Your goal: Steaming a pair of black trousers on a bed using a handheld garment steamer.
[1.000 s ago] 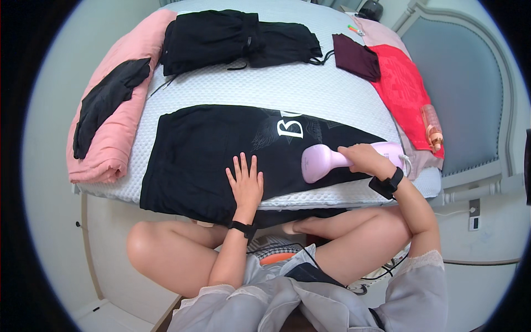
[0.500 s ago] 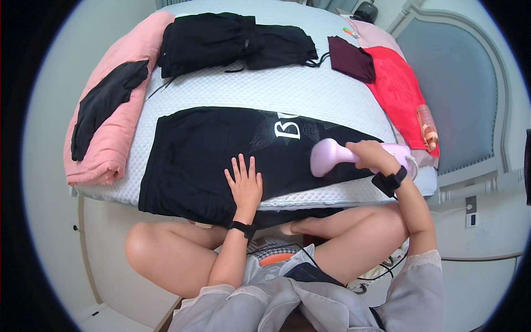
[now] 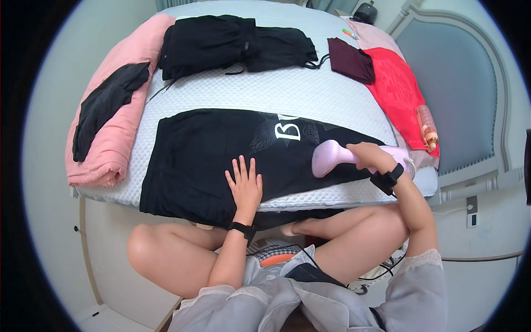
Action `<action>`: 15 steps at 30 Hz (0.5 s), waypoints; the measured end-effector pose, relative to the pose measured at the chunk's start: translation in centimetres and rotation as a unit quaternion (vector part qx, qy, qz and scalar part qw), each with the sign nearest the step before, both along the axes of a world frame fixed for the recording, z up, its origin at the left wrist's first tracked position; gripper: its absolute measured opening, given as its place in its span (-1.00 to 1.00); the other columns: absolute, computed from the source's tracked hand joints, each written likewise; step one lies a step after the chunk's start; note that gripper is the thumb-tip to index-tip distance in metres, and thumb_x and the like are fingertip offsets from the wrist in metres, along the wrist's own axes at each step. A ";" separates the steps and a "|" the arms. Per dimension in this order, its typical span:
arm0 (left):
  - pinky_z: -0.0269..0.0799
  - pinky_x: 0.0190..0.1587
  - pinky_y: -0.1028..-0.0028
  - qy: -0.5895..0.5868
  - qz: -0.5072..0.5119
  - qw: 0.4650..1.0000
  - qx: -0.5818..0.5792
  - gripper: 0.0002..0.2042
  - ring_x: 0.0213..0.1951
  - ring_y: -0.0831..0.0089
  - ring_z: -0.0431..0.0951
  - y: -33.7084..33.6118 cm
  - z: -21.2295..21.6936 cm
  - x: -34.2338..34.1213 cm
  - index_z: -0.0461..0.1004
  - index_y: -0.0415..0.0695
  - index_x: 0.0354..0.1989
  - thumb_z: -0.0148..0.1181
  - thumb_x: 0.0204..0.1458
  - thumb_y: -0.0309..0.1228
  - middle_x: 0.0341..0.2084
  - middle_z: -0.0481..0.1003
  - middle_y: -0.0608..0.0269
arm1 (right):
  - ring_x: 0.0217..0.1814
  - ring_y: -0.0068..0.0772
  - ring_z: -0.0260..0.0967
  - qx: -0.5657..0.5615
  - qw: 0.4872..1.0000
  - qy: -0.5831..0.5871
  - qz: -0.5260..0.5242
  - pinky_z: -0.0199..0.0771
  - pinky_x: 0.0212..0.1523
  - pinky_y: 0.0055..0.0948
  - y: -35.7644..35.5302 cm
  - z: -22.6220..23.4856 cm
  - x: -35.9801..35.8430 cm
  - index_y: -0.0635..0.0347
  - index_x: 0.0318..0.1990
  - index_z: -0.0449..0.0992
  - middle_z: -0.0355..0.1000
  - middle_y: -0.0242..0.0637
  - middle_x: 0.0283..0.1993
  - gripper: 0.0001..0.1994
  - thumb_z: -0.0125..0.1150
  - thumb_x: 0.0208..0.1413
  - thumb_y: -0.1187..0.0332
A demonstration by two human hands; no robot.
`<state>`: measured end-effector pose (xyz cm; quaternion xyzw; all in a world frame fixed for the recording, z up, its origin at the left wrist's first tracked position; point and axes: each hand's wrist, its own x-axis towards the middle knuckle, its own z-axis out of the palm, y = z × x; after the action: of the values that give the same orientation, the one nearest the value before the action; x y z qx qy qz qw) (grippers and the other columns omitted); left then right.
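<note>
A black printed garment [image 3: 221,155] lies spread flat across the near edge of the bed [image 3: 310,94]. My left hand [image 3: 245,183] presses flat on its lower middle, fingers apart. My right hand [image 3: 374,156] grips the handle of a pale pink handheld steamer [image 3: 332,157], whose head rests on the right part of the garment, just below the white print.
A pile of black clothes [image 3: 232,44] lies at the far side of the bed. A rolled pink blanket [image 3: 119,105] with a black garment on it runs along the left. A maroon cloth [image 3: 349,60], a red cloth [image 3: 398,91] and an orange bottle [image 3: 426,126] sit at the right by the headboard.
My right hand has slid the steamer a little over the right part of the garment. My left hand has stayed flat in place.
</note>
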<state>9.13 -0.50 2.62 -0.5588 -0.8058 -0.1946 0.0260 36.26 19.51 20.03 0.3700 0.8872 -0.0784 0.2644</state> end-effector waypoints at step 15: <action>-0.27 0.30 -0.01 -0.017 0.000 1.000 -0.009 -0.52 0.36 0.13 -0.12 0.2 0.1 0.0 0.14 -0.01 0.28 -0.13 0.17 -0.20 0.33 -0.03 0.10 | -0.22 -0.01 0.44 -0.025 0.996 0.073 0.051 0.41 -0.25 -0.15 -0.2 -0.1 -6.2 0.17 -0.24 0.35 0.47 -0.10 -0.34 -0.66 0.29 -0.25 0.47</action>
<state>9.15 -0.30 2.69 -0.5557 -0.8078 -0.1964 0.0074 30.06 19.27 19.89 0.3106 0.9197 -0.1133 0.2119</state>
